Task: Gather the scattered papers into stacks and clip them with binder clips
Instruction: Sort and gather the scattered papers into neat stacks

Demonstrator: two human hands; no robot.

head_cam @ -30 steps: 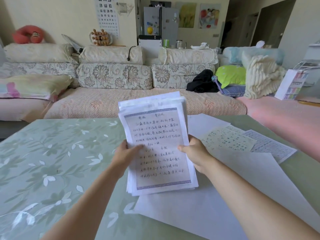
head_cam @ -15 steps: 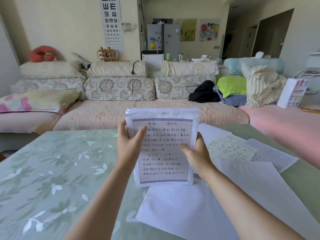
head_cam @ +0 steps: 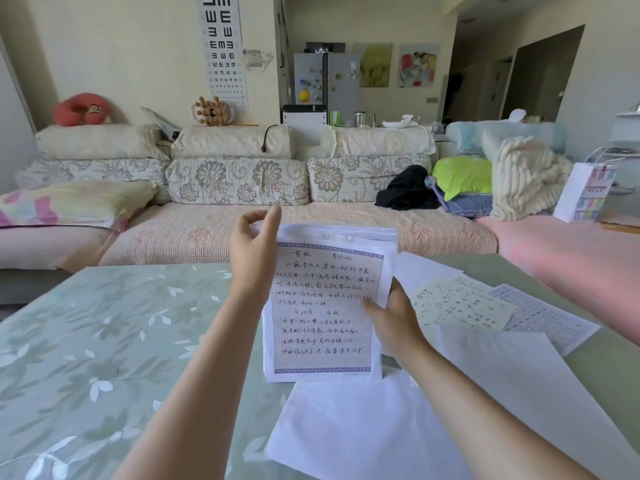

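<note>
You are holding a white paper stack (head_cam: 322,306), blue-bordered handwriting on top, upright. Your left hand (head_cam: 254,254) is pinching its top corner, your right hand (head_cam: 391,323) gripping its right edge.

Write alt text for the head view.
A person holds a stack of papers upright over a green floral table: the left hand pinches its top left corner, the right hand grips its right edge. Loose sheets lie on the table to the right; a sofa stands behind.

Floral sofa (head_cam: 239,181) behind green leaf-print worktop (head_cam: 86,341). Eye chart (head_cam: 223,50) on wall above. Fridge (head_cam: 325,81) further back.
</note>
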